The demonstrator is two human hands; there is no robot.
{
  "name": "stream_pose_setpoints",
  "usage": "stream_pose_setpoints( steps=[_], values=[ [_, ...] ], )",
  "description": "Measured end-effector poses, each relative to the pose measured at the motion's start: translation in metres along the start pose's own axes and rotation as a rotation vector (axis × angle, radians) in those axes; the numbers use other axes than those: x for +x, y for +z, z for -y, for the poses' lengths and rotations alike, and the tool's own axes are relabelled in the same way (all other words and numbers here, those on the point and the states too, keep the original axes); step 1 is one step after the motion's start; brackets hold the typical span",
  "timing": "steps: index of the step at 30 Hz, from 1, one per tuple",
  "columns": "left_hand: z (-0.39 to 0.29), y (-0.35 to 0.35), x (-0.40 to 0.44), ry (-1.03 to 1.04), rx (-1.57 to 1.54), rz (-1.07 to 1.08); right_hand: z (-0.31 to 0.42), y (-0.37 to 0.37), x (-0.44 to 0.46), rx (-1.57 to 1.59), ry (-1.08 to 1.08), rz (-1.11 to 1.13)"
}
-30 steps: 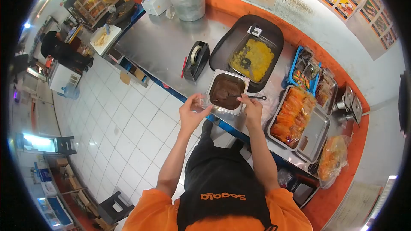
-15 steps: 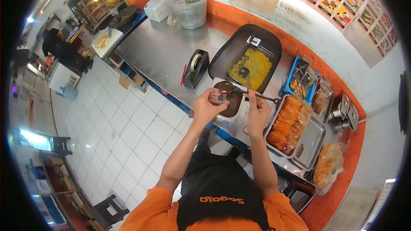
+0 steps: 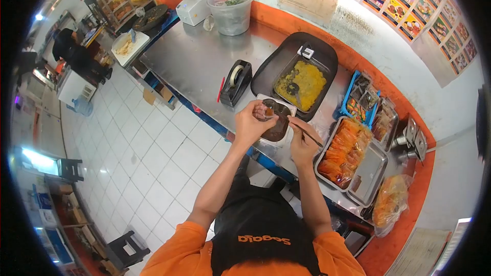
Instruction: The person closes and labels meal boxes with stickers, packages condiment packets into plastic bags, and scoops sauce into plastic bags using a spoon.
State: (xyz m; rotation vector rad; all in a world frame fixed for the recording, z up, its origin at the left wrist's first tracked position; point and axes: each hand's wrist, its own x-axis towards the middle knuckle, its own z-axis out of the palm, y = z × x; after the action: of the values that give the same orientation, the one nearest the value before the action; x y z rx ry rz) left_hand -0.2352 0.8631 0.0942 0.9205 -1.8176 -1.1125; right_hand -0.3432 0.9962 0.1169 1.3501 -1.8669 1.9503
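Note:
My left hand (image 3: 250, 123) pinches a small clear plastic cup (image 3: 268, 109) with some reddish-brown sauce in it, above a white-rimmed rectangular container (image 3: 292, 107) of dark brown sauce (image 3: 275, 132). In my right hand (image 3: 304, 143) is the dark, thin handle of a ladle (image 3: 310, 136), which slants down to the right. The ladle's bowl is low over the sauce, and I cannot tell whether it is dipped in. Just behind lies a metal tray (image 3: 327, 70) of yellow food (image 3: 310, 83) with a dark utensil (image 3: 293, 88) in it.
A tape dispenser (image 3: 237, 83) and a red pen (image 3: 220, 89) lie left of the sauce. On the right are a tray of orange wrapped food (image 3: 343, 151), a blue basket (image 3: 349, 92) and a plastic bag (image 3: 391, 202). Another person (image 3: 76, 56) stands at the far left.
The sauce-filled ladle bowl has moved off the cup and lower over the container. Sauce now shows inside the cup. My right hand has shifted slightly down and left, its handle tilting more.

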Motion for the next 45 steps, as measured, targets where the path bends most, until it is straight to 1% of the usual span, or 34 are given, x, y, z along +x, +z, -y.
stream_pose_setpoints(
  steps=[3,6,8,9,11,12,13,14,15,17,18,19,21,22,23,24,26,29,32,33,35,37,38,41,44,45],
  values=[
    [-0.002,-0.002,0.000,-0.026,0.006,0.021,-0.004,0.004,0.000,0.030,0.017,-0.044],
    [-0.002,-0.002,0.002,-0.045,-0.016,0.022,-0.001,0.003,-0.001,0.017,0.328,-0.093],
    [0.005,-0.004,0.001,-0.059,-0.045,0.017,-0.015,0.009,-0.004,0.142,0.417,-0.213],
    [0.008,-0.006,0.000,-0.038,-0.003,-0.001,-0.025,0.012,-0.006,0.203,0.460,-0.277],
    [0.012,-0.011,-0.003,0.003,0.081,-0.028,-0.044,0.014,-0.013,-0.027,0.465,-0.074],
    [0.012,-0.013,-0.004,0.009,0.084,-0.033,-0.042,0.013,-0.011,-0.143,0.471,0.025],
    [0.012,-0.014,-0.005,0.016,0.087,-0.038,-0.038,0.017,-0.011,-0.175,0.333,0.059],
    [0.012,-0.015,-0.005,0.025,0.091,-0.046,-0.034,0.020,-0.010,-0.266,0.187,0.016],
    [0.004,-0.016,-0.007,0.062,0.129,-0.043,-0.012,0.022,0.002,-0.356,0.041,-0.024],
    [-0.007,-0.015,-0.010,0.077,-0.063,-0.004,0.002,0.023,0.008,-0.363,-0.124,0.000],
    [-0.014,-0.014,-0.013,0.080,-0.159,0.018,0.003,0.023,0.006,-0.282,-0.139,0.062],
    [-0.022,-0.014,-0.017,0.037,-0.250,0.056,0.003,0.021,0.005,-0.201,-0.156,0.124],
    [-0.038,-0.013,-0.024,-0.047,-0.434,0.126,0.001,0.010,0.001,-0.045,0.080,0.181],
    [-0.040,-0.015,-0.026,-0.088,-0.448,0.146,0.002,0.004,0.000,0.037,0.194,0.211],
    [-0.039,-0.019,-0.030,-0.132,-0.461,0.163,0.004,-0.003,-0.001,0.198,0.376,0.208],
    [-0.040,-0.022,-0.034,-0.179,-0.473,0.179,0.012,-0.012,0.004,0.281,0.434,0.246],
    [-0.044,-0.019,-0.045,-0.129,-0.481,0.156,0.022,-0.029,0.007,0.449,0.556,0.318],
    [-0.055,-0.016,-0.056,-0.086,-0.512,0.174,0.016,-0.044,0.000,0.241,0.368,0.359],
    [-0.056,-0.014,-0.068,-0.062,-0.486,0.187,0.021,-0.046,-0.012,0.356,0.387,0.277],
    [-0.054,-0.014,-0.071,-0.055,-0.472,0.199,0.019,-0.047,-0.017,0.313,0.389,0.284],
    [-0.055,-0.015,-0.074,0.035,-0.395,0.181,0.019,-0.047,-0.023,0.321,0.391,0.307],
    [-0.052,-0.014,-0.080,0.084,-0.352,0.147,0.030,-0.055,-0.023,0.391,0.521,0.345],
    [-0.049,-0.014,-0.082,0.083,-0.351,0.175,0.033,-0.058,-0.023,0.435,0.581,0.365],
    [-0.044,-0.014,-0.092,0.063,-0.344,0.242,0.031,-0.065,-0.030,0.389,0.505,0.379],
    [-0.044,-0.013,-0.101,0.022,-0.369,0.258,0.045,-0.076,-0.037,0.135,0.400,0.360],
    [-0.041,-0.012,-0.105,0.013,-0.398,0.249,0.047,-0.078,-0.042,0.111,0.365,0.329]
  ],
)
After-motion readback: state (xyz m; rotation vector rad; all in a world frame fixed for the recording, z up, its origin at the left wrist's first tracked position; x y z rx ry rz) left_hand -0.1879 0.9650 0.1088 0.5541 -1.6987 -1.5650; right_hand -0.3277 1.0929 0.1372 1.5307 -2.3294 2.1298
